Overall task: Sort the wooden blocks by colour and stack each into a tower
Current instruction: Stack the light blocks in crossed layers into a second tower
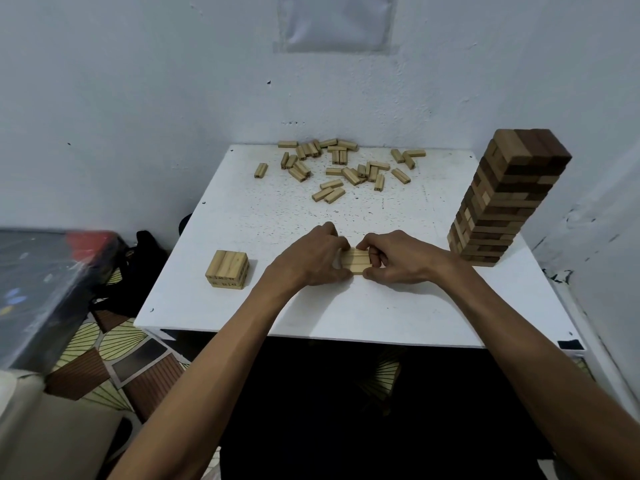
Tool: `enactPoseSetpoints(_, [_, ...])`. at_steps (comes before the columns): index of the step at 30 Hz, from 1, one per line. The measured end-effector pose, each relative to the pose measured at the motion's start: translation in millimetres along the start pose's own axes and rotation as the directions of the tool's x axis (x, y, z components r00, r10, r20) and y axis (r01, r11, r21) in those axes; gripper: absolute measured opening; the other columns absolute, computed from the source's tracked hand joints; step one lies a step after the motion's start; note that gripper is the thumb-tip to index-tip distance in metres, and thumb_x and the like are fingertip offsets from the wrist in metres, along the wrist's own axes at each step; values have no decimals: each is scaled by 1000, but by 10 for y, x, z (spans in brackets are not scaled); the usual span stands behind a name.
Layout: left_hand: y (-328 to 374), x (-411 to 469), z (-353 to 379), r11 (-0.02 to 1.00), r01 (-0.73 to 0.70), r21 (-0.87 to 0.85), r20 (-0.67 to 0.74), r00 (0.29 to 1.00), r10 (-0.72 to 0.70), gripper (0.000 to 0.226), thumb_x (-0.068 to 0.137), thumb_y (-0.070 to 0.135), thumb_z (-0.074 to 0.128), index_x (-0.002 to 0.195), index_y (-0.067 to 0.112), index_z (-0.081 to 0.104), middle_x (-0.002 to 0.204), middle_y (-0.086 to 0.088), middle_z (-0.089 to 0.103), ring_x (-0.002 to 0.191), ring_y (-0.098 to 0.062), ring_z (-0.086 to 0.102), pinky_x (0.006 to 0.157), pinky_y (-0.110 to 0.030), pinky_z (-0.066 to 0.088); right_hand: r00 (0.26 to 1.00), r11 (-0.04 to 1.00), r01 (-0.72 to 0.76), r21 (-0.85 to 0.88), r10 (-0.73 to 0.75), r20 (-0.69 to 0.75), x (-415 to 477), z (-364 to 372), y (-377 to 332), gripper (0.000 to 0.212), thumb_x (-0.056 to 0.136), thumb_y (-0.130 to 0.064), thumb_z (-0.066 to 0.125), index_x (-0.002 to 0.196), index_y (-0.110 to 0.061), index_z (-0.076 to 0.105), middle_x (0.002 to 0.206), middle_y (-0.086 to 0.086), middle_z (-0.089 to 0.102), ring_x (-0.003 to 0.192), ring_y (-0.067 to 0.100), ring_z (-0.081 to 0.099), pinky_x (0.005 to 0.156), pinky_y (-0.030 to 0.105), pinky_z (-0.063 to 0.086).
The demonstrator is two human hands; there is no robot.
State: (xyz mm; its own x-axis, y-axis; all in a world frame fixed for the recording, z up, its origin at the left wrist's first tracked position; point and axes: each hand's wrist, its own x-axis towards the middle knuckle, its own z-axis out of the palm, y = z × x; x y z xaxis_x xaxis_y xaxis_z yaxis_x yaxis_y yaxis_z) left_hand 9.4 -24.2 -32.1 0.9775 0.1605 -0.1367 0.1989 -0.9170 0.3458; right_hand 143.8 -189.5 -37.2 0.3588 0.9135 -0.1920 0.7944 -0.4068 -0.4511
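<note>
A small row of light wooden blocks [355, 260] lies side by side near the middle of the white table [381, 306]. My left hand [313, 258] grips its left end and my right hand [394, 259] pinches its right end, fingers curled round the blocks. A short stack of light blocks [228, 269], two layers high, stands at the front left. Several loose light blocks [341, 168] lie scattered at the back of the table. A tall tower of darker brown blocks [502, 199] stands at the right edge.
White walls close in the table at the back and right. A dark box [45, 282] and a black bag [138, 268] sit on the patterned floor to the left. The tall tower stands close to my right forearm.
</note>
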Motion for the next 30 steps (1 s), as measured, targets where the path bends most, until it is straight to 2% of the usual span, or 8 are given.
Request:
enactPoseSetpoints(2, [-30, -14, 37, 997, -18, -69, -71, 997, 14, 54, 84, 36, 79, 132, 18, 60, 120, -2, 57, 105, -20, 55, 84, -33, 46, 1000, 1000, -3, 8, 3, -4, 0, 7, 6, 49, 93, -31, 71, 136, -17, 54, 90, -6, 65, 81, 4, 55, 70, 22, 41])
enactPoseSetpoints(6, [-35, -17, 100, 993, 8, -114, -140, 990, -24, 38, 80, 31, 84, 109, 15, 65, 105, 1, 60, 93, -19, 55, 71, -28, 38, 1000, 999, -20, 29, 20, 8, 14, 5, 28, 52, 92, -32, 73, 138, -17, 53, 92, -8, 66, 82, 2, 56, 70, 19, 41])
enactPoseSetpoints(11, [-52, 14, 67, 996, -16, -92, -123, 992, 5, 30, 78, 32, 86, 100, 16, 72, 100, 0, 64, 90, -18, 59, 75, -33, 50, 999, 999, -30, 27, 29, 37, 29, -32, 26, 54, 92, -34, 74, 139, -18, 52, 93, -9, 66, 83, 2, 58, 71, 21, 43])
enactPoseSetpoints(15, [-53, 1, 60, 996, -38, -85, -135, 990, 26, 24, 78, 31, 86, 97, 19, 75, 94, 0, 68, 87, -17, 61, 77, -38, 54, 998, 998, -43, 43, 41, 39, 27, -43, 18, 55, 92, -34, 75, 139, -18, 53, 95, -6, 68, 85, 6, 59, 78, 30, 50])
enactPoseSetpoints(17, [-45, -17, 56, 996, -38, -85, -146, 989, 26, 22, 78, 31, 85, 95, 21, 76, 93, 0, 70, 86, -17, 61, 77, -39, 55, 998, 998, -46, 42, 44, 43, 31, -49, 3, 55, 92, -34, 75, 139, -18, 53, 95, -6, 67, 84, 5, 58, 76, 28, 48])
enactPoseSetpoints(24, [-32, -21, 54, 995, -28, -93, -131, 991, 15, 20, 78, 32, 86, 92, 22, 76, 93, -2, 69, 88, -19, 63, 77, -42, 56, 997, 998, -55, 31, 53, 51, 29, -39, 6, 54, 93, -32, 74, 140, -18, 52, 94, -6, 65, 81, 4, 57, 69, 22, 42])
enactPoseSetpoints(26, [-24, -23, 59, 994, -22, -103, -135, 991, 8, 21, 78, 31, 86, 94, 21, 76, 101, -2, 66, 93, -21, 63, 78, -39, 54, 997, 998, -55, 35, 53, 48, 32, -37, 3, 53, 93, -32, 73, 140, -18, 52, 94, -7, 65, 81, 4, 57, 68, 21, 41])
enactPoseSetpoints(30, [14, -54, 117, 990, 41, -132, -153, 986, -62, 47, 82, 31, 79, 120, 17, 56, 104, -2, 58, 92, -23, 57, 73, -34, 46, 997, 998, -58, 37, 56, 46, 31, -43, 3, 53, 93, -33, 74, 139, -19, 51, 95, -7, 65, 83, 5, 58, 70, 22, 43])
